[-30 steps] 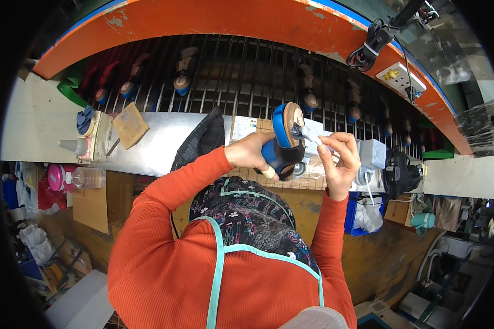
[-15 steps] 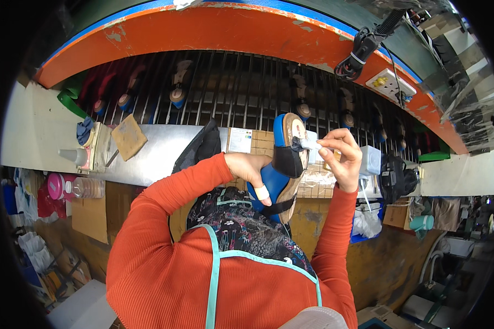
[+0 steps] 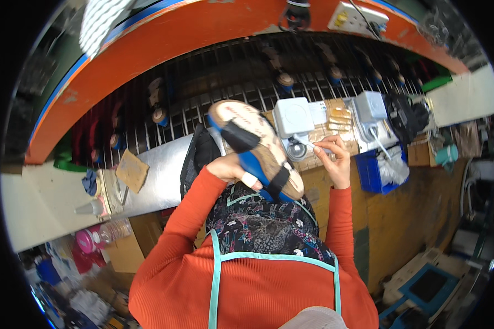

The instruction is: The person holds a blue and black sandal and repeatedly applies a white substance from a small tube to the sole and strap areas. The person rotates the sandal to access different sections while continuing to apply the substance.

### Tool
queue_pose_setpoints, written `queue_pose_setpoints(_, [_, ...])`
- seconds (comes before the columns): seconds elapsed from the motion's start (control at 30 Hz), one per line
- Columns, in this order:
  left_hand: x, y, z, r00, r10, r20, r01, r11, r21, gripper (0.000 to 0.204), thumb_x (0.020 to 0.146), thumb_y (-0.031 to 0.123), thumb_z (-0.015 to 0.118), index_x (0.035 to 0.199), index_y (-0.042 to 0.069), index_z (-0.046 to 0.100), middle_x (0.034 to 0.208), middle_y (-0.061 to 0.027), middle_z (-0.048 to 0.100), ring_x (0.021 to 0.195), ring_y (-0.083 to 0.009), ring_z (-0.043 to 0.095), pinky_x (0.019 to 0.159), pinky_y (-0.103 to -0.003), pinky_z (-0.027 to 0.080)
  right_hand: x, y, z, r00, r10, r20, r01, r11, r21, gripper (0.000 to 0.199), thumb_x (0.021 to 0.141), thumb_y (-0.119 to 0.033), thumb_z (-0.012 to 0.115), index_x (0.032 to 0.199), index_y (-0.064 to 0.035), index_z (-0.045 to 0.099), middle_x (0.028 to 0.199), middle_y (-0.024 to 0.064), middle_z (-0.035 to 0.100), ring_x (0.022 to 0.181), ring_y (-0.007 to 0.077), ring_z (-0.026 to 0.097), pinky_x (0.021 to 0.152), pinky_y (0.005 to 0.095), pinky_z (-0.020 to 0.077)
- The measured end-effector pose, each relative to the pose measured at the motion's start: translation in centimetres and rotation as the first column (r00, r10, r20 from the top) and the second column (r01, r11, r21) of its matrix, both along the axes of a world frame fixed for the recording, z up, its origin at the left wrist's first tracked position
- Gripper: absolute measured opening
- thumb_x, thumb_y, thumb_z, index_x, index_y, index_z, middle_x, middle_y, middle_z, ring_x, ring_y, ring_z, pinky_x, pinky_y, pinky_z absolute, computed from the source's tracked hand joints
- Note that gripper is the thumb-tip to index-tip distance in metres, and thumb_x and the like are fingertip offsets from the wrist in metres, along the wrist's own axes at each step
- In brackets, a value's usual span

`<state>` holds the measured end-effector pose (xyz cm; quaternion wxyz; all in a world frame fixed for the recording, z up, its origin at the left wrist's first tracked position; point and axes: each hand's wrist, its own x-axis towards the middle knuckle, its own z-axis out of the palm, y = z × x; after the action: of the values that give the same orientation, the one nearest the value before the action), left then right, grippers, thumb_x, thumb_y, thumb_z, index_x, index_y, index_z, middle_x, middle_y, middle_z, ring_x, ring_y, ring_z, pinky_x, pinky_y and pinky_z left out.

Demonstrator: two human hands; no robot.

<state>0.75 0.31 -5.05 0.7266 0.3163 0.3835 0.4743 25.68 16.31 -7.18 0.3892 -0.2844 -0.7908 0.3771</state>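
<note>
Left hand (image 3: 233,167) grips the blue shoe (image 3: 256,149), sole up, long axis diagonal. Right hand (image 3: 335,159), just right of it, pinches a thin brush (image 3: 303,143).

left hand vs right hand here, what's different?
The left hand wraps around a large blue sandal, sole turned up; the right hand pinches a small thin tool at its fingertips. The left sits lower and closer to the body, the right reaches toward the white box. Both are bare, with orange sleeves.
</note>
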Motion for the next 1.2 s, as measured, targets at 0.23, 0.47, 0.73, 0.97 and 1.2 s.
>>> queue_pose_setpoints(0.23, [-2.5, -2.7, 0.3, 0.767, 0.577, 0.282, -0.637, 0.739, 0.219, 0.125, 0.054, 0.060, 0.086, 0.148, 0.004, 0.024, 0.144, -0.0195, 0.041, 0.133, -0.0352, 0.040, 0.111, -0.052, 0.032, 3.6, -3.5, -8.2, 0.687, -0.455, 0.567, 0.442, 0.880, 0.171, 0.015, 0.082, -0.029, 0.069, 0.082, -0.0155, 0.074, 0.082, 0.0022, 0.065, 0.074, 0.0217, 0.061, 0.077, 0.0380, 0.0322])
queue_pose_setpoints(0.47, [-4.9, -2.0, 1.3, 0.713, 0.043, 0.700, -0.451, 0.793, 0.411, 0.118, 0.063, 0.079, 0.066, 0.144, 0.002, 0.029, 0.109, -0.0217, 0.055, 0.098, -0.0355, 0.061, 0.099, -0.055, 0.041, 1.9, -2.9, -10.9, 0.702, -0.567, 0.432, 0.376, 0.809, 0.451, 0.007, 0.080, -0.022, 0.072, 0.079, -0.0158, 0.073, 0.079, 0.0033, 0.061, 0.072, 0.0207, 0.058, 0.072, 0.0372, 0.0300])
queue_pose_setpoints(0.73, [-3.1, -3.8, 2.0, 0.564, 0.414, 0.714, -0.506, 0.857, -0.097, 0.097, 0.078, 0.083, 0.043, 0.132, 0.002, 0.045, 0.088, -0.0125, 0.056, 0.074, -0.0252, 0.055, 0.092, -0.047, 0.040, 3.4, -2.8, -11.7, 0.723, -0.397, 0.566, 0.454, 0.890, 0.045, 0.011, 0.085, -0.023, 0.067, 0.084, -0.0134, 0.073, 0.074, 0.0055, 0.064, 0.064, 0.0246, 0.059, 0.070, 0.0397, 0.0372])
queue_pose_setpoints(0.97, [-2.4, -1.3, -0.4, 0.728, 0.628, 0.277, -0.654, 0.757, 0.003, 0.082, 0.089, 0.072, 0.038, 0.131, 0.002, 0.046, 0.106, -0.0123, 0.057, 0.084, -0.0229, 0.060, 0.078, -0.038, 0.052, 4.2, -2.2, -12.7, 0.969, -0.156, 0.192, 0.248, 0.605, -0.757, 0.017, 0.084, -0.027, 0.071, 0.084, -0.0097, 0.073, 0.072, 0.0060, 0.068, 0.064, 0.0212, 0.062, 0.067, 0.0378, 0.0450])
queue_pose_setpoints(1.2, [1.3, 2.0, 1.4, 0.815, 0.569, 0.111, -0.577, 0.815, 0.054, 0.064, 0.096, 0.052, 0.047, 0.129, -0.002, 0.050, 0.113, -0.0137, 0.064, 0.096, -0.0202, 0.066, 0.086, -0.033, 0.054, 0.1, -3.2, 0.1, 0.928, -0.358, 0.106, 0.340, 0.928, 0.153, 0.013, 0.077, -0.017, 0.077, 0.087, -0.0083, 0.074, 0.078, 0.0013, 0.066, 0.072, 0.0155, 0.060, 0.076, 0.0303, 0.0373])
